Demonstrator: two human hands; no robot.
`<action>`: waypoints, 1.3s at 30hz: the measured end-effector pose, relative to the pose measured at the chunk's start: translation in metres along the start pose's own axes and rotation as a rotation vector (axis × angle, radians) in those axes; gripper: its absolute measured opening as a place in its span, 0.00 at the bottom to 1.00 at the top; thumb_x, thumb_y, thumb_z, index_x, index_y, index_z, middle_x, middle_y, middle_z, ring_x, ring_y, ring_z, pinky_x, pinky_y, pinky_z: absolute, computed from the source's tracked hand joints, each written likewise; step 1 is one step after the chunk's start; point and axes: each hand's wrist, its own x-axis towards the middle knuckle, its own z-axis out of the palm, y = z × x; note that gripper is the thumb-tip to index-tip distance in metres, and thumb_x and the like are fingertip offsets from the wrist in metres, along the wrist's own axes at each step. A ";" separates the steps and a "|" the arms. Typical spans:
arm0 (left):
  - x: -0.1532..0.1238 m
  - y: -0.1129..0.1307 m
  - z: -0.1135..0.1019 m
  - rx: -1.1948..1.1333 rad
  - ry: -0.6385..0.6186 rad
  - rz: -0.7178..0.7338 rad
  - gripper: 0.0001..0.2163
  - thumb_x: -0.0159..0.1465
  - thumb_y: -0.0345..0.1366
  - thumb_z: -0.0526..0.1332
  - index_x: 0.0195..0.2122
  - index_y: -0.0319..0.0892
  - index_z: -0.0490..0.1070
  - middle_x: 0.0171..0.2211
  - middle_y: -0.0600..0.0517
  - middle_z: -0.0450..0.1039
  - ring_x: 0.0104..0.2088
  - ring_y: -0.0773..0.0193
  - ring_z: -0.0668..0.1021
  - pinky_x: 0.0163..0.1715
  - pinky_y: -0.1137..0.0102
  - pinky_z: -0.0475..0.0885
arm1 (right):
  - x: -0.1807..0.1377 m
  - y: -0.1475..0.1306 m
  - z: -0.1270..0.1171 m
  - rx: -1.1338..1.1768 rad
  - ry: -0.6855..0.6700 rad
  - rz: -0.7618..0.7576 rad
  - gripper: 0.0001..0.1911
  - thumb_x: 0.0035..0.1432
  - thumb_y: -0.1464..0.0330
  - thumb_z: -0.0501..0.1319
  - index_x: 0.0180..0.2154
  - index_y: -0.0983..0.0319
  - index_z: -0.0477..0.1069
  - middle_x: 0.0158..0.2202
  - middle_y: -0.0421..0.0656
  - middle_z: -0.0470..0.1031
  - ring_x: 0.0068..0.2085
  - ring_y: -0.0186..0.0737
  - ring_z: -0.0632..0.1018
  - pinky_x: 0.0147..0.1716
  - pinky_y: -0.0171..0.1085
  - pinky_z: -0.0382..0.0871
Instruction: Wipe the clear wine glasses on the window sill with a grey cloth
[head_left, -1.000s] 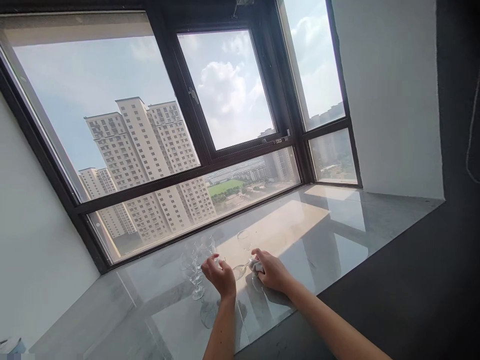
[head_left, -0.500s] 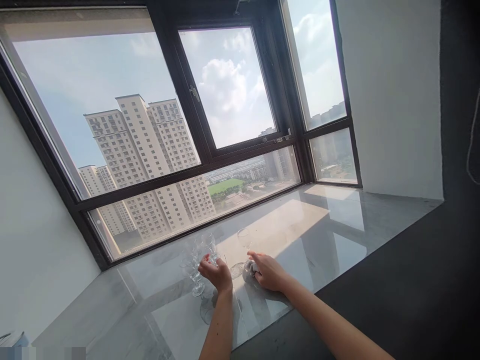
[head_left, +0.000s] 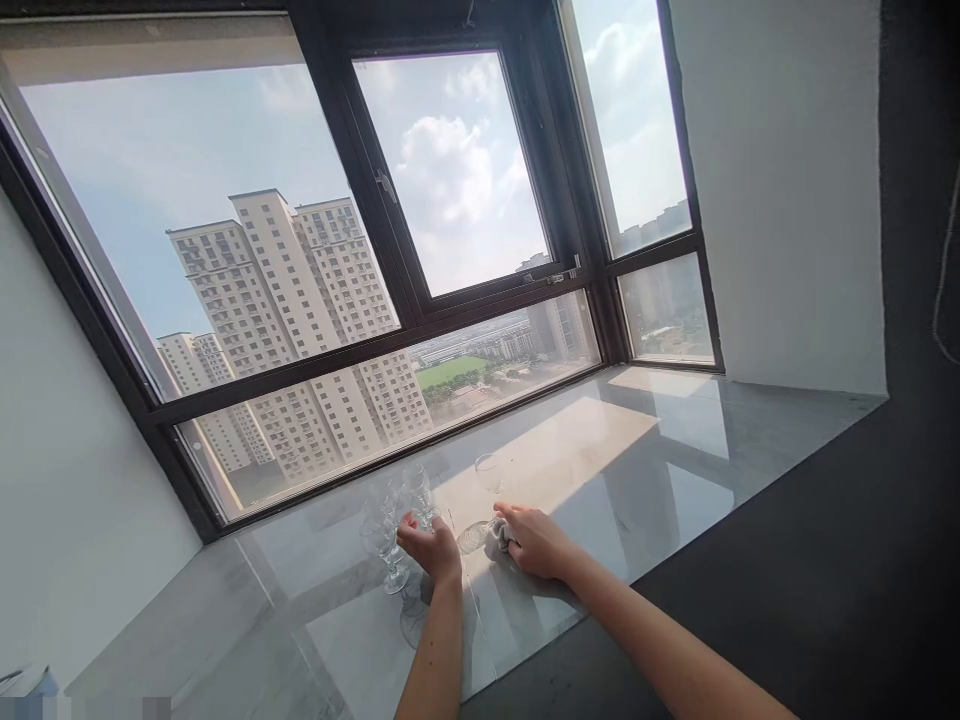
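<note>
My left hand [head_left: 429, 548] is half curled beside a group of clear stemmed glasses [head_left: 395, 578], thumb apart from the fingers. The glasses stand upright close together, and the hand hides part of them; I see nothing held in it. My right hand [head_left: 541, 542] rests low over the sill, its fingers closed on a crumpled greyish-white cloth [head_left: 502, 537]. Just behind these fingers stands another clear stemmed glass [head_left: 487, 468], apart from the group. Its lower part is partly hidden by the hand, and I cannot tell whether the fingers touch it.
The glossy grey marble-look sill [head_left: 360, 650] runs below dark-framed windows [head_left: 300, 375], with bright sun patches and reflections on it. A white wall [head_left: 795, 200] borders it on the right. Some pale object [head_left: 30, 682] is cut off at the lower left corner.
Both hands stay almost in place. The cloth shows slightly more beside my right fingers, and my left hand has shifted a touch left.
</note>
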 end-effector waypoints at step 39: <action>-0.003 -0.018 -0.002 -0.006 -0.565 0.257 0.10 0.63 0.39 0.57 0.41 0.44 0.74 0.28 0.52 0.77 0.30 0.61 0.78 0.32 0.71 0.68 | 0.022 0.056 0.001 -0.006 0.272 0.357 0.33 0.55 0.75 0.55 0.63 0.62 0.56 0.55 0.52 0.72 0.57 0.49 0.69 0.53 0.41 0.62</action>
